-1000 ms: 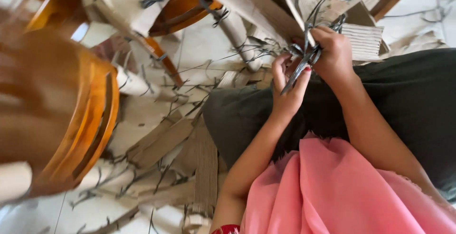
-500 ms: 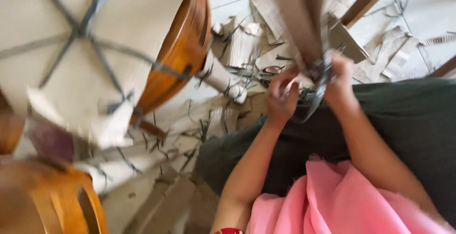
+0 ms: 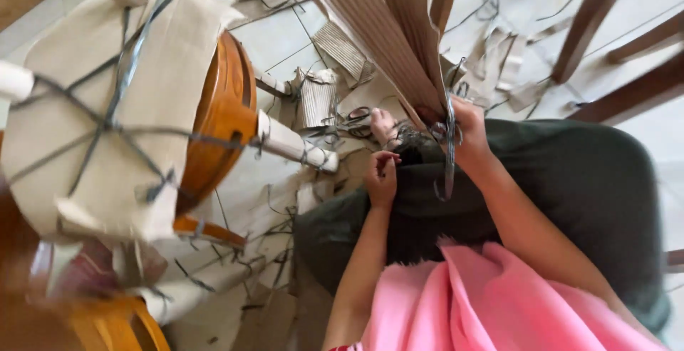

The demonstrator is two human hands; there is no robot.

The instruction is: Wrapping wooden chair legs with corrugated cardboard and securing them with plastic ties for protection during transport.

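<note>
Landmark: corrugated cardboard sheet (image 3: pixel 370 30), slanting down to the dark-clothed lap (image 3: pixel 570 173).
Right hand (image 3: pixel 467 133): closed at the lower end of the cardboard sheet; a grey plastic strap (image 3: pixel 449 155) is gripped there, its loose loop hanging below the sheet onto the lap.
Left hand (image 3: pixel 382 176): curled into a loose fist just below-left of the sheet's lower end, resting on the lap; whether anything is pinched in it cannot be told.
Scissors (image 3: pixel 353 117): lying on the floor left of the sheet's lower end, among cut strap bits; untouched by either hand.
Wrapped chair (image 3: pixel 142 109): well left of the sheet, on its side, padded in beige paper (image 3: pixel 92 80) crossed by grey straps; wooden rim (image 3: pixel 224 109) exposed.
Floor scrap (image 3: pixel 499 59): torn cardboard and strap offcuts right of the sheet, between brown chair legs (image 3: pixel 591 19).
Step in hand (judged): packing is being stripped, the strap being pulled free of the cardboard sheet.
Next move calls for (judged): strap to be drawn clear or cut; for cutting, the scissors must be fetched by the left hand while the sheet is steadied by the right.
</note>
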